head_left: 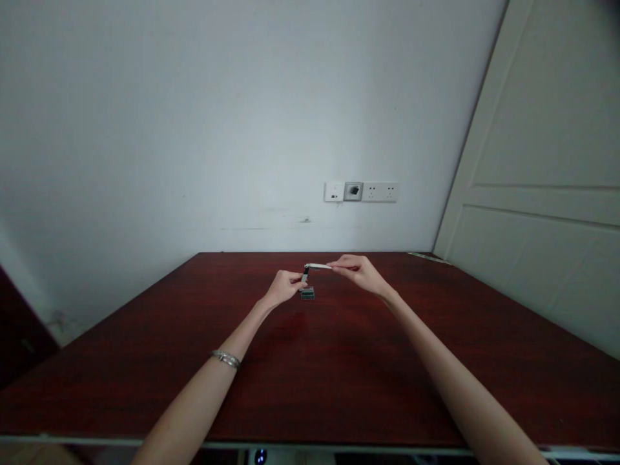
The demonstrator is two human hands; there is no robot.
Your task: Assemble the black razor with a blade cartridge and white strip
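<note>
A slim hinged tool, much like a folding razor, is held between both hands above the far middle of the table, bent at its joint. Its pale, narrow arm (318, 265) points right, and my right hand (358, 271) pinches the end of it. The other arm, dark and silver (305, 276), slants down from the joint, with the thumb and fingers of my left hand (285, 287) closed on it. Just below the left fingertips, a small dark greenish flat box (307, 294) lies on the table. Its markings are too small to read.
The dark red-brown wooden table (290, 368) reaches back to a white wall (242, 129) with sockets (381, 192). At the right stands a pale panelled door (542, 168). A thin strip (429, 258) lies near the far right corner of the table.
</note>
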